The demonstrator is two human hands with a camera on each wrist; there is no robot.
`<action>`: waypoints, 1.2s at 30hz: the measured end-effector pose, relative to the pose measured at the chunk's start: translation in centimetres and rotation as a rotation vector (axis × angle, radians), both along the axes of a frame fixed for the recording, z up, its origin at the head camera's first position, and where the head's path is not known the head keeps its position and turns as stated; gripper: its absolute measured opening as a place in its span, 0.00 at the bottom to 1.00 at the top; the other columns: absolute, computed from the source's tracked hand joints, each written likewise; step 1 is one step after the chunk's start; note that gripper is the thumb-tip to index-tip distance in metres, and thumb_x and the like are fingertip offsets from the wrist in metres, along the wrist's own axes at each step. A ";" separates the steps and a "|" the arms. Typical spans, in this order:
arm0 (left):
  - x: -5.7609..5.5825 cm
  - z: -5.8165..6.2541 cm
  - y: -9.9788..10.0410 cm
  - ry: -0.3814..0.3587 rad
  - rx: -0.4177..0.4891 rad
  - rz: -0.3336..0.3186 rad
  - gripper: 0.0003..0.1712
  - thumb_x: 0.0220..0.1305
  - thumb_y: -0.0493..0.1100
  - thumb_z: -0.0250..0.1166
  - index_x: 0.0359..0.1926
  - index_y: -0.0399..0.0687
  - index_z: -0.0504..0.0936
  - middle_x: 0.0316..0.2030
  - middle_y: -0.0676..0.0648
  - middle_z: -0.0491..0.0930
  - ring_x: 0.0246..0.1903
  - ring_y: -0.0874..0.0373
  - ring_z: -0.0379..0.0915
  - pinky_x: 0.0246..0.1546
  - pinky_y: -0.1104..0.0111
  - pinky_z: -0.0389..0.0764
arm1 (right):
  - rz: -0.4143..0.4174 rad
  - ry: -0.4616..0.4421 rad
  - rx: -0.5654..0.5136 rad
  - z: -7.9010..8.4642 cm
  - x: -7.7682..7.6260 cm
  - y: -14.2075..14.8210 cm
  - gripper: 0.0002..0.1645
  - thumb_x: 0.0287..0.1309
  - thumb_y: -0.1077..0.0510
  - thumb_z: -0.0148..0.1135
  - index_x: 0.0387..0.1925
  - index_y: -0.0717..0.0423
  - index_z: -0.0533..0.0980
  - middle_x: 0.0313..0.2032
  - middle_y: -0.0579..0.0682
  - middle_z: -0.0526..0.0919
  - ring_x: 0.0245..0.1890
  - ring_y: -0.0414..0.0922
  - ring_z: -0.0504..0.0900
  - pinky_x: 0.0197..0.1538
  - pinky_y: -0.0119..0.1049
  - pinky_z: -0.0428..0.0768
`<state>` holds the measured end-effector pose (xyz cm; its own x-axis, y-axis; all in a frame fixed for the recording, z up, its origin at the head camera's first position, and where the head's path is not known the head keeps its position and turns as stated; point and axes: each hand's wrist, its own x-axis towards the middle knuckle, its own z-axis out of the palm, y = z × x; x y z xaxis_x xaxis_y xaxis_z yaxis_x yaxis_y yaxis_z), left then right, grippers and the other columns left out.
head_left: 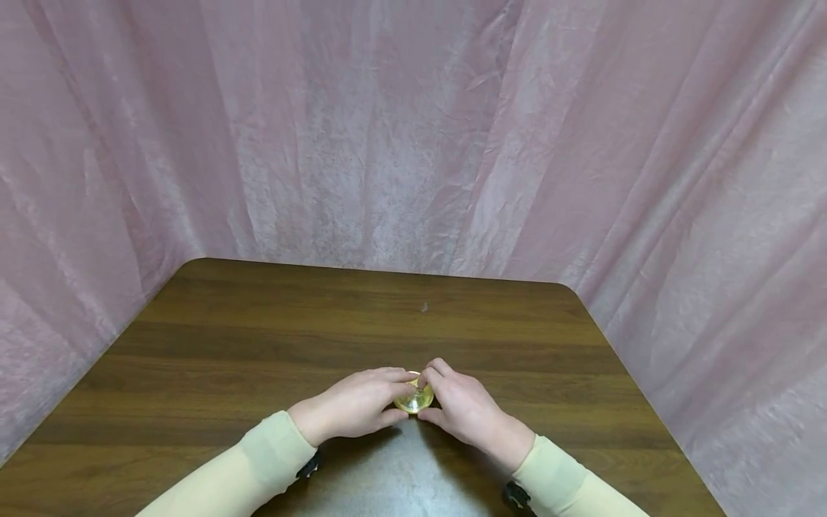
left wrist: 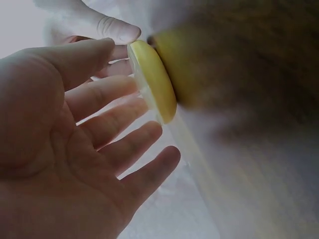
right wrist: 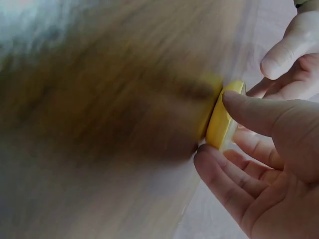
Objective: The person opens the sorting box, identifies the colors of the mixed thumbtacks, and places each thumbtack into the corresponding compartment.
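A small round yellow disc-shaped thing [head_left: 410, 404] with a clear, shiny upper side sits on the wooden table between both hands; its exact kind cannot be told. My right hand [head_left: 466, 408] grips its rim, thumb on one side and fingers bent around the other, as the right wrist view shows on the yellow disc [right wrist: 224, 119]. From the other side my left hand [head_left: 362, 403] reaches over it. In the left wrist view this hand's fingers are spread and mostly straight, some tips touching or very close to the clear face of the disc [left wrist: 155, 82].
The brown wooden table [head_left: 291, 323] has rounded far corners. Pink curtains [head_left: 400, 143] hang around its back and sides. A small pale mark [head_left: 424, 307] lies on the table beyond the hands. Dark wrist devices [head_left: 309, 465] show below the cream sleeves [head_left: 258, 459].
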<state>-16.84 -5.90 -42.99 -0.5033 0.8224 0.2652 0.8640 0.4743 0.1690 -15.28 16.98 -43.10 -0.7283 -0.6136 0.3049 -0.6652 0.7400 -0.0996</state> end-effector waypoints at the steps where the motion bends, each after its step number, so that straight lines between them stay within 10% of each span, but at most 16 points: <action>1: 0.0 0.1 0.0 0.015 -0.002 -0.006 0.18 0.67 0.49 0.65 0.55 0.50 0.83 0.63 0.46 0.74 0.63 0.53 0.69 0.61 0.60 0.68 | 0.006 -0.005 -0.010 0.1 0.0 0.0 0.24 0.48 0.48 0.77 0.43 0.53 0.77 0.45 0.44 0.76 0.34 0.38 0.80 0.37 0.35 0.79; 20: -0.7 0.4 -1.8 0.091 -0.044 0.113 0.20 0.68 0.48 0.64 0.57 0.48 0.82 0.60 0.44 0.77 0.61 0.45 0.71 0.58 0.53 0.71 | -0.027 -0.054 -0.049 0.1 -0.9 -2.1 0.21 0.52 0.44 0.74 0.39 0.52 0.78 0.38 0.44 0.76 0.28 0.33 0.73 0.32 0.29 0.74; 27: -1.4 0.9 -3.4 0.143 -0.043 0.395 0.41 0.70 0.67 0.55 0.75 0.51 0.65 0.74 0.45 0.58 0.72 0.43 0.54 0.64 0.42 0.58 | -0.160 0.084 -0.015 1.0 -2.0 -0.4 0.38 0.61 0.33 0.62 0.62 0.54 0.75 0.57 0.48 0.77 0.53 0.45 0.78 0.49 0.42 0.77; 36: -3.0 0.7 -5.3 0.240 -0.107 0.667 0.49 0.68 0.77 0.42 0.80 0.59 0.49 0.79 0.47 0.38 0.76 0.44 0.32 0.66 0.36 0.38 | -0.394 0.176 0.095 1.1 -4.8 2.1 0.52 0.65 0.24 0.44 0.79 0.48 0.52 0.78 0.51 0.49 0.76 0.54 0.47 0.71 0.58 0.45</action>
